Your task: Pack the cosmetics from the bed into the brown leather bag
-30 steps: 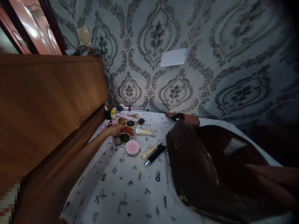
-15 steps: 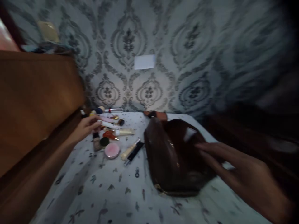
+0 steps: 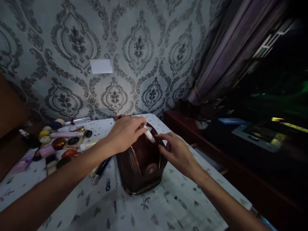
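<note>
A dark brown zippered pouch (image 3: 125, 170) stands unzipped on the patterned tablecloth, its mouth facing up toward me. Over that mouth, my left hand (image 3: 128, 131) pinches a small white tube (image 3: 149, 134), tilted with its lower end toward the inside. At the pouch's right rim is my right hand (image 3: 176, 150), its index finger stretched toward the tube and its thumb apart below. I see nothing held in it. Beneath my left forearm lie a black slim tube (image 3: 101, 170) and a partly hidden cream tube (image 3: 88, 145).
Cosmetics crowd the table's left side, among them a pink tube (image 3: 64, 134), an amber jar (image 3: 59, 143) and a clear tube (image 3: 78, 121). A patterned wall (image 3: 141, 80) rises behind. On the right are a dark red wooden ledge (image 3: 178, 123) and a purple curtain (image 3: 223, 51).
My left hand has brought the white tube from the cosmetics to above the pouch. My right hand remains by the pouch's right rim. The view has turned right.
</note>
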Motion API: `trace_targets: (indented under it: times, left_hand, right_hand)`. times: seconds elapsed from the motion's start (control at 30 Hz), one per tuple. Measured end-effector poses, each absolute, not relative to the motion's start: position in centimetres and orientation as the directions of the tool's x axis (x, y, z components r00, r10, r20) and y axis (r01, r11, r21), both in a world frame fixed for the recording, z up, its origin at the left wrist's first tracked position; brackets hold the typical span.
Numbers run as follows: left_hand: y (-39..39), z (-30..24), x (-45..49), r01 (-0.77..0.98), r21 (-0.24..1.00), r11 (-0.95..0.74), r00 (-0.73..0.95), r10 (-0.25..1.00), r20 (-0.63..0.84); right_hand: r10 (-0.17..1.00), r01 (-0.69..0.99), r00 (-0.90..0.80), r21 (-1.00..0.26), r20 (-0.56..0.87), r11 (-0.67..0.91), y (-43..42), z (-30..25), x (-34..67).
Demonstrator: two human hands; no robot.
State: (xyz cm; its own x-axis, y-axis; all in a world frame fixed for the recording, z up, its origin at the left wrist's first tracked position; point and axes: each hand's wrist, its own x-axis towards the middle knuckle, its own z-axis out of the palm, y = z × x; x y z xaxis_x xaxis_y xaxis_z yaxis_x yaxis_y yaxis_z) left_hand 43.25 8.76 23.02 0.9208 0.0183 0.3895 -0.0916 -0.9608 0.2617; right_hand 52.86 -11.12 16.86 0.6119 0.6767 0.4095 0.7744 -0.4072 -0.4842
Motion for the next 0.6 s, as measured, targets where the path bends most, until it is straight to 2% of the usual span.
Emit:
trace_targets:
  times: [0.1, 0.17, 0.33, 0.6]
  left_hand:
    - [7.2, 22.1, 45.8, -0.076, 0.114, -0.991, 0.957, -0.041, 0.286]
    - [6.4, 21.9, 47.0, -0.06, 0.059, -0.996, 0.967, -0.044, 0.25]
    - [5.7, 21.9, 48.9, -0.013, 0.062, -0.998, 0.977, 0.001, 0.213]
    - [5.2, 19.2, 49.2, -0.083, 0.024, -0.996, 0.992, -0.08, 0.1]
  right_hand:
    - [0.641, 0.759, 0.633, -0.513, 0.434, -0.402, -11.1, 16.7, 52.8]
    - [0.624, 0.746, 0.647, -0.536, 0.439, -0.396, -11.1, 16.6, 52.8]
    - [0.591, 0.731, 0.663, -0.565, 0.459, -0.382, -11.2, 16.4, 52.6]
    - [0.568, 0.726, 0.667, -0.592, 0.483, -0.349, -11.3, 16.1, 52.6]
